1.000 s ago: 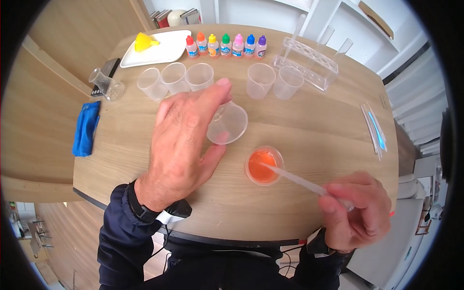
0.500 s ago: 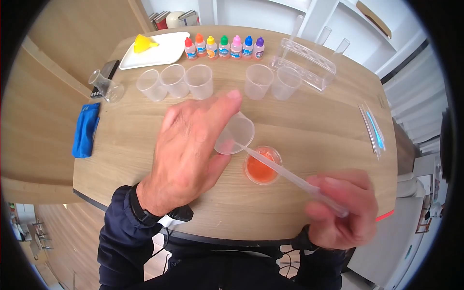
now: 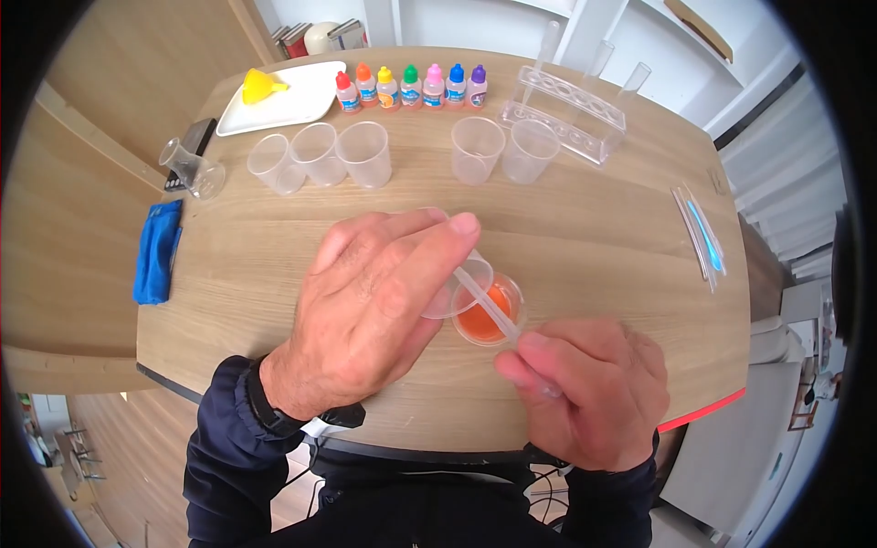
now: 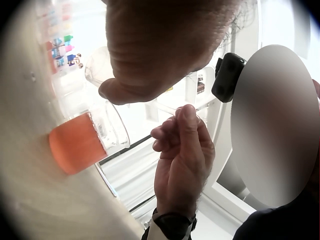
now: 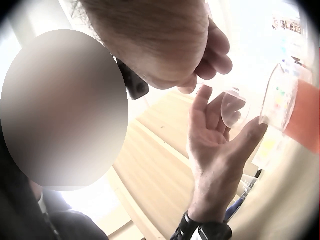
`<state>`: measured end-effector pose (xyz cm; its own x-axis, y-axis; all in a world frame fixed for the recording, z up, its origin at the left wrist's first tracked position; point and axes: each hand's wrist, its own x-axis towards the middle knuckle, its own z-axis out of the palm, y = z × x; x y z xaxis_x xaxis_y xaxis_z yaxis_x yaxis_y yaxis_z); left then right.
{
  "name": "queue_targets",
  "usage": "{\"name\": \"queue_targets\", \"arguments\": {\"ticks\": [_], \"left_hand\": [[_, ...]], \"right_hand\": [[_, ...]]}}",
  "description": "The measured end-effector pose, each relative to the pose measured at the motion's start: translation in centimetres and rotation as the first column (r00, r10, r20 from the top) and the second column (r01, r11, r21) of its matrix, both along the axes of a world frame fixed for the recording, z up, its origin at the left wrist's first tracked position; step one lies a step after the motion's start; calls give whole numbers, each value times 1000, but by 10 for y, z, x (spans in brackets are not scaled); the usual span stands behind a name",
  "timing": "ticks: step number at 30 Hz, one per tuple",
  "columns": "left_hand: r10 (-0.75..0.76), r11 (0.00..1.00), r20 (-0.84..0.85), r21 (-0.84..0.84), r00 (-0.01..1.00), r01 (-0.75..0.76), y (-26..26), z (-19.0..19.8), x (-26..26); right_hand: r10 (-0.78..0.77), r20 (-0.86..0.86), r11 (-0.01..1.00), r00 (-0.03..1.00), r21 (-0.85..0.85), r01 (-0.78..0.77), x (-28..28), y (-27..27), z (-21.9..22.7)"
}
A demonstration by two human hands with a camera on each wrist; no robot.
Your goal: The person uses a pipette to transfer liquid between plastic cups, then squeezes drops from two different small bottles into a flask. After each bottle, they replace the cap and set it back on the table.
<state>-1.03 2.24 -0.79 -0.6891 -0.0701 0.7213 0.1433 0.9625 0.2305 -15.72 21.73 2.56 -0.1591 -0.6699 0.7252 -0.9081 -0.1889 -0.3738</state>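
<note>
My left hand grips a small clear plastic cup, tilted, with its mouth toward my right hand. In the right wrist view that cup shows between thumb and fingers. A translucent plastic pipette is pinched between thumb and fingers of my right hand; its slender end reaches over the mouth of the held cup. Just below stands a clear cup of orange liquid, partly covered by the pipette and the held cup in the head view. From the left wrist, its orange contents look more than half the height.
Three empty clear cups stand behind the left hand and two more to their right. Several color-capped dropper bottles, a white tray with a yellow funnel, and a test tube rack line the back. A flask lies left.
The pipette's tip has left the orange liquid and swung to the held cup as my right hand moved left. My left hand has come nearer and rightward, bringing its cup beside the orange one.
</note>
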Motion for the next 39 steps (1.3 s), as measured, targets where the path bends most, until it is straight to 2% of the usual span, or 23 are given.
{"name": "queue_targets", "arguments": {"ticks": [15,21,24,32,34,36,39], "left_hand": [[12,1000,6,-7,1000,-12,-1,2,1],[20,1000,9,8,1000,-20,-1,3,1],[21,1000,5,9,1000,-21,-1,2,1],[72,996,28,41,997,-73,-9,-2,2],[87,995,32,49,996,-89,-13,-3,2],[92,994,31,61,995,-94,-15,-5,2],[93,994,34,58,995,-95,-13,-4,1]], "right_hand": [[-13,31,1000,999,5,13,-3,-3,-1],[41,115,999,993,-38,-37,-4,0,0],[31,94,999,995,-34,-28,-4,2,2],[106,280,981,954,-186,-55,-28,39,15],[56,283,989,957,-147,-14,-28,40,18],[-66,225,996,972,-50,79,-24,39,19],[-41,251,999,967,-12,46,-26,40,18]]}}
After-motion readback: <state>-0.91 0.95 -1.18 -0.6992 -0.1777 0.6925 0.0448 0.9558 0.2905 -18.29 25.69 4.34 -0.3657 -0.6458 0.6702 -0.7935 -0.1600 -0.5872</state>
